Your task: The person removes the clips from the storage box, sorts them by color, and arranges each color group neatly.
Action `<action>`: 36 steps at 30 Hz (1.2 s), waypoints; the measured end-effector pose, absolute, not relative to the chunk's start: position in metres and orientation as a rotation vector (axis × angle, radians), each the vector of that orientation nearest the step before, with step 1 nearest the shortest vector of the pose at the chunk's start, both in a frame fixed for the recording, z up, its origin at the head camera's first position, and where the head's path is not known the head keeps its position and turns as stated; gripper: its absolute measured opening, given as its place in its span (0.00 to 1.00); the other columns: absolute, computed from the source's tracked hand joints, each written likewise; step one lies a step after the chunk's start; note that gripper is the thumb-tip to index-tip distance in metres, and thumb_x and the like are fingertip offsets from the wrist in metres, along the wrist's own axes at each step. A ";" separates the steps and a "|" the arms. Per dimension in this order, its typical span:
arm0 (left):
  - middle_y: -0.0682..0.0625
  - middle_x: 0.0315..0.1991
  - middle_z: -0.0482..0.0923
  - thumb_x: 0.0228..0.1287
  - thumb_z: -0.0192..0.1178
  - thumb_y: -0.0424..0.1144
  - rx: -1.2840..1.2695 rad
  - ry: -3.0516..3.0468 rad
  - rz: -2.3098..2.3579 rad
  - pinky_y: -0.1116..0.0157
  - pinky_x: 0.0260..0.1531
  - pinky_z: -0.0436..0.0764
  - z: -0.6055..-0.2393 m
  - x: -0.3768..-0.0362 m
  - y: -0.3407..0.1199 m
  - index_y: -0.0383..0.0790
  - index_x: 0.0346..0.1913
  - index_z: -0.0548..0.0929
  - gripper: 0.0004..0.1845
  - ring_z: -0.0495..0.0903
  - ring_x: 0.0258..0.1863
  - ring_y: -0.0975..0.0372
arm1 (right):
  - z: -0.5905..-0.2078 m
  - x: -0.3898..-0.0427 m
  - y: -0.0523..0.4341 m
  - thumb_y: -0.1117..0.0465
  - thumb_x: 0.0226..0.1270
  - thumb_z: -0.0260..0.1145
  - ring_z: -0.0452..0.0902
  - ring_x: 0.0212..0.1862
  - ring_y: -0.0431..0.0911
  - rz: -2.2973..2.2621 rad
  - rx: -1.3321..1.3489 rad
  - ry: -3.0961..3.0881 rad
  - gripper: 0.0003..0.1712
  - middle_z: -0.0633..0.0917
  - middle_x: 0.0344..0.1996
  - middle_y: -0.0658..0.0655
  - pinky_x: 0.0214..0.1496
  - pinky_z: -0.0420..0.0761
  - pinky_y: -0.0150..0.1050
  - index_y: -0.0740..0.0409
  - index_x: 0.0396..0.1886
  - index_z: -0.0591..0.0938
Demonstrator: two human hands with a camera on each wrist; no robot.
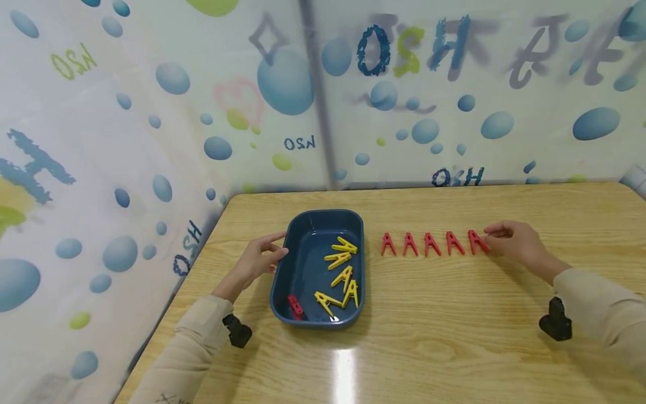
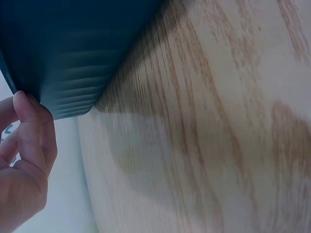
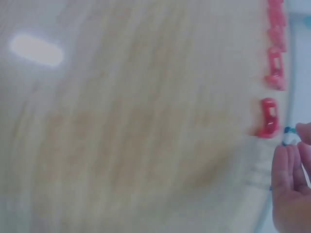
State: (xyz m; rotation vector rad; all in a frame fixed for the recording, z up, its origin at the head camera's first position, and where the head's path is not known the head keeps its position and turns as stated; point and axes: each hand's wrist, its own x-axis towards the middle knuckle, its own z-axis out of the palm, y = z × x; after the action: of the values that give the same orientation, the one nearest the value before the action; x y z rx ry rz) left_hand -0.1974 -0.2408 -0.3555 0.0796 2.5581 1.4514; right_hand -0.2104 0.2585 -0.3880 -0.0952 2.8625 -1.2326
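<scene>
Now the right hand [image 1: 515,242], fingers loosely curled, touches the last red plastic clothespin [image 1: 476,242] in the row, while the left hand [image 1: 257,260] rests open against the dark blue plastic tub [image 1: 282,268].

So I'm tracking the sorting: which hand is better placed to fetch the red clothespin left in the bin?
Left, probably: the left hand rests on the blue bin holding the red clothespin; the right hand is at the red row's far end.

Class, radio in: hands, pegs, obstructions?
Left hand open against tub. Right hand fingertips at end red peg, hold unclear. Five red in row, one red in tub. Nothing blocking.
</scene>
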 end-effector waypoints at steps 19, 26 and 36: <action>0.39 0.39 0.73 0.62 0.54 0.36 0.070 2.565 1.455 0.63 0.25 0.78 -0.357 -0.198 -0.240 0.42 0.63 0.65 0.25 0.76 0.26 0.59 | -0.318 -0.211 0.164 0.62 0.60 0.61 0.75 0.36 0.47 -1.285 -0.632 2.654 0.14 0.80 0.34 0.58 0.37 0.76 0.34 0.68 0.42 0.77; 0.38 0.39 0.73 0.62 0.54 0.35 0.081 2.559 1.457 0.63 0.25 0.78 -0.357 -0.198 -0.240 0.42 0.63 0.65 0.25 0.76 0.26 0.59 | -0.301 -0.208 0.117 0.66 0.58 0.61 0.76 0.35 0.47 -1.325 -0.827 2.516 0.11 0.80 0.32 0.56 0.40 0.76 0.38 0.66 0.40 0.78; 0.38 0.39 0.73 0.62 0.54 0.35 0.100 2.559 1.462 0.63 0.24 0.78 -0.357 -0.198 -0.242 0.41 0.63 0.64 0.26 0.76 0.26 0.59 | -0.273 -0.212 0.070 0.63 0.57 0.63 0.75 0.36 0.44 -1.238 -0.981 2.440 0.11 0.80 0.32 0.54 0.41 0.75 0.38 0.62 0.40 0.79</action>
State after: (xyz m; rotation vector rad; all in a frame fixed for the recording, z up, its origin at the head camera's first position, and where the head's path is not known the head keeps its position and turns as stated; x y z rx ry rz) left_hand -0.1984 -0.2417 -0.3575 0.1000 2.5587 1.4621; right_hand -0.2120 0.0700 -0.2726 -0.9811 2.4396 -1.2380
